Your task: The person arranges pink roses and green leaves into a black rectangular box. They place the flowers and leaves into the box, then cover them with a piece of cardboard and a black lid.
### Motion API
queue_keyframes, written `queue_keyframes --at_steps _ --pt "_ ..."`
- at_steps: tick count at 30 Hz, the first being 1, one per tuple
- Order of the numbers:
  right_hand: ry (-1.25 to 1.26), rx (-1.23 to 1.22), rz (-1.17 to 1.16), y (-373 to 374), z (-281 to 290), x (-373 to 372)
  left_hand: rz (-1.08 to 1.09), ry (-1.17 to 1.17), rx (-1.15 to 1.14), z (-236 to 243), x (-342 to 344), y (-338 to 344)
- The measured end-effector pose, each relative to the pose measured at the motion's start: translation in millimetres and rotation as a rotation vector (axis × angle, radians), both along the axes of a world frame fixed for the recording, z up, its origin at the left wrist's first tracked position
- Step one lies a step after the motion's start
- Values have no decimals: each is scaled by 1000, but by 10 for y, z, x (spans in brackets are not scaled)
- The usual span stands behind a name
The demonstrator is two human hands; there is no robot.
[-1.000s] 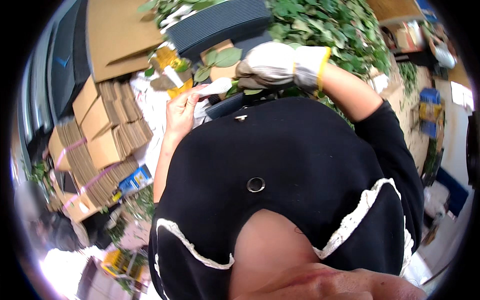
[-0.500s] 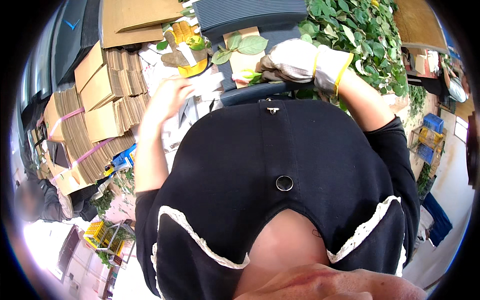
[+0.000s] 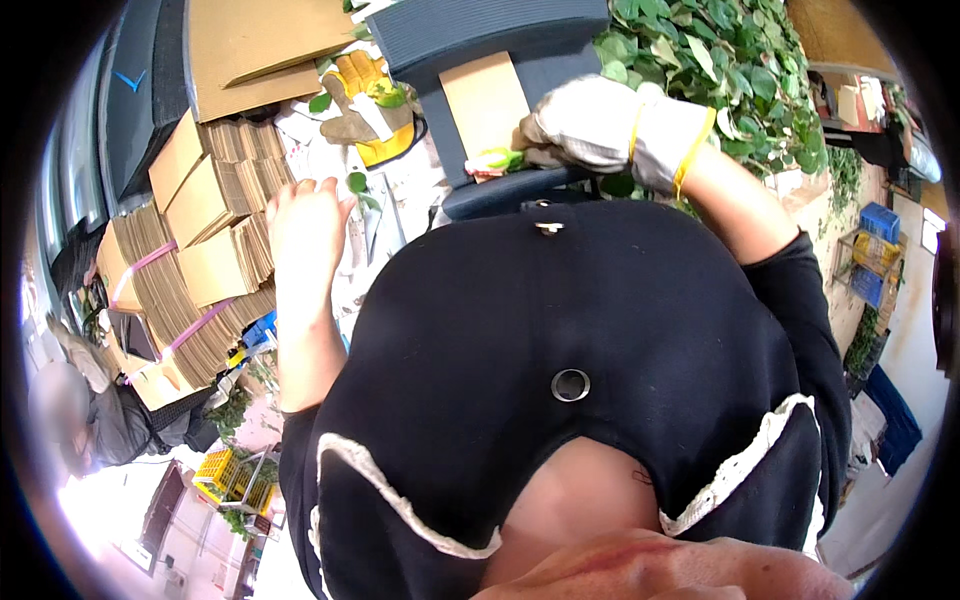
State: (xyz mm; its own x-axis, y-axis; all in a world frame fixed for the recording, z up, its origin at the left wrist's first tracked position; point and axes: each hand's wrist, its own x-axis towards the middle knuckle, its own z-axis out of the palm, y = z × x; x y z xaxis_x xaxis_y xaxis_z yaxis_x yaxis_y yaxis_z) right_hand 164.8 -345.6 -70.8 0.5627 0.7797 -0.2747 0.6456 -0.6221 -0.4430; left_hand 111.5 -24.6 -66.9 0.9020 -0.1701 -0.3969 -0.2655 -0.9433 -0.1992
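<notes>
My right hand (image 3: 585, 125), in a white and grey work glove with a yellow-edged cuff, is closed around a flower with a pink and yellow head (image 3: 494, 160) and green outer petals. The stem is hidden by the glove. The flower head lies at the near end of a tan cardboard piece (image 3: 484, 92) on a dark ribbed stand (image 3: 430, 105). My bare left hand (image 3: 310, 212) is off to the left beside the stacked cardboard, fingers bent and thumb apart, with nothing visible in it. Green leaves (image 3: 358, 184) are just right of its thumb.
Bundled cardboard sheets (image 3: 190, 275) are stacked at left, with larger sheets (image 3: 265, 45) behind. A yellow and brown glove (image 3: 370, 125) lies between them and the stand. A heap of leafy stems (image 3: 715, 75) fills the far right. Another person (image 3: 120, 425) is at lower left.
My left hand has moved left and slightly down, away from the stand. The leaves that lay over the cardboard piece are gone from it. The right hand still holds the flower.
</notes>
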Motion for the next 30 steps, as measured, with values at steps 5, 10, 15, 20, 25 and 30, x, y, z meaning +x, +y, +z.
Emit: queue_keyframes --at_steps 5,10,15,20,25,30 --pt "-21 64 -90 -40 0 -88 -252 152 -1304 -342 338 -819" --pt "-564 356 -422 -682 496 -320 -376 58 -1181 -821 288 -780" --pt "-519 23 -700 -1422 69 -814 -173 100 -1267 -746 243 -885" --pt "-687 -185 -690 -1315 356 -964 -253 30 -1296 -919 290 -822" --pt "-388 -248 -750 -1316 260 -1050 -241 80 -1254 -816 268 -823" --pt "-447 -284 -854 -1334 -180 -1082 -267 73 -1280 -941 302 -844"
